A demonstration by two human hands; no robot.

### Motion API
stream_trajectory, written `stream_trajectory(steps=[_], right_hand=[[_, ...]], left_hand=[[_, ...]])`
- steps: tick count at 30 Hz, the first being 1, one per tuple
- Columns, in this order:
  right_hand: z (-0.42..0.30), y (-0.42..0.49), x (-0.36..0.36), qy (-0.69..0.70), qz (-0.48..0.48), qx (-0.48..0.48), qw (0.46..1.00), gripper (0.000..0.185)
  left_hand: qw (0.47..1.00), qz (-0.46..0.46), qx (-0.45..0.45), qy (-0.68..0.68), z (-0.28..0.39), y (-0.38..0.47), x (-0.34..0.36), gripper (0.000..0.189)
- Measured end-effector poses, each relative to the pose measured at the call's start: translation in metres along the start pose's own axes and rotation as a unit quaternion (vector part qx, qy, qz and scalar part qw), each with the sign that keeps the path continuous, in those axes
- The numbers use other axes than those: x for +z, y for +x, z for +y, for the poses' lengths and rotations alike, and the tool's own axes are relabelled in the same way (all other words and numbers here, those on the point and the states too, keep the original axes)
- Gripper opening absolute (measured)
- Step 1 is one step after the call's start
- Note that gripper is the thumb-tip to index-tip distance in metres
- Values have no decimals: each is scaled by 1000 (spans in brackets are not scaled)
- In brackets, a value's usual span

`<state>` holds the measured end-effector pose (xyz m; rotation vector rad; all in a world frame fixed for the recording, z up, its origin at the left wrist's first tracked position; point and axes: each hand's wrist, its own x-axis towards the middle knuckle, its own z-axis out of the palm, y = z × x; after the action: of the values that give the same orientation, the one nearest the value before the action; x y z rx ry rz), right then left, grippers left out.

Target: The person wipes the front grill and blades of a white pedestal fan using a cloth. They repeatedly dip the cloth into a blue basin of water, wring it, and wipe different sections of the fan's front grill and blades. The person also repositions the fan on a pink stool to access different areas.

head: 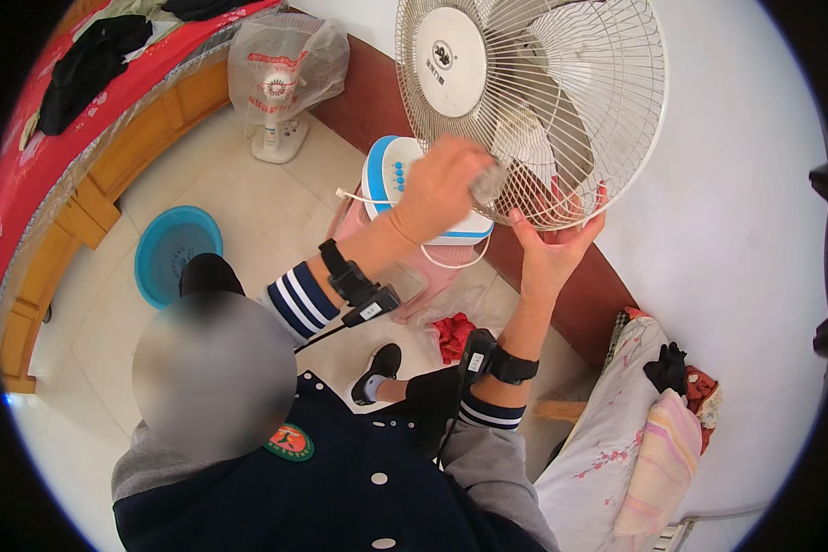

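A white electric fan with a wire guard [621, 124] and a round centre badge stands tilted before me. My left hand [447, 181], blurred by motion, grips a small greyish, crumpled pad or cloth [488, 183] against the lower front of the guard. With its thumb in front and fingers behind, my right hand [555, 241] holds the guard's lower rim. Below is the fan's white and blue base [381, 162] with blue buttons, on a pink plastic stool [428, 276]. A white cord hangs around the base.
A teal basin [145, 276] stands on the tiled floor at left, near my leg. Behind it, a smaller fan [279, 141] is covered by clear plastic. A wooden bed [172, 114] with red bedding lines the left. Red material [453, 337] lies below the stool; a cloth-covered surface [593, 441] is at right.
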<state>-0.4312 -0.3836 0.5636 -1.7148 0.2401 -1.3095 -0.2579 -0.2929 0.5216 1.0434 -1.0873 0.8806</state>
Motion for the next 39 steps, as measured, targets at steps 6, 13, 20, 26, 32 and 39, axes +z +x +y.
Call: stream_trajectory(steps=[6,13,20,26,32,39], right_hand=[[1,6,-4,4,0,-3,1000,129],[-2,3,-5,13,-4,-2,1000,129],[2,5,-8,-19,6,-7,1000,128],[5,9,-3,19,3,-4,1000,127],[1,2,-5,14,2,9,1000,128],[-1,3,2,-8,7,10,1000,127]], left_hand=[[998,-11,33,56,-4,6,-14,40],[982,-45,174,62,-2,20,2,36],[986,47,31,158,-38,22,-14,45],[979,-69,192,16,16,9,9,38],[983,-4,155,99,-24,21,-1,31],[986,-3,140,87,-21,16,-1,32]])
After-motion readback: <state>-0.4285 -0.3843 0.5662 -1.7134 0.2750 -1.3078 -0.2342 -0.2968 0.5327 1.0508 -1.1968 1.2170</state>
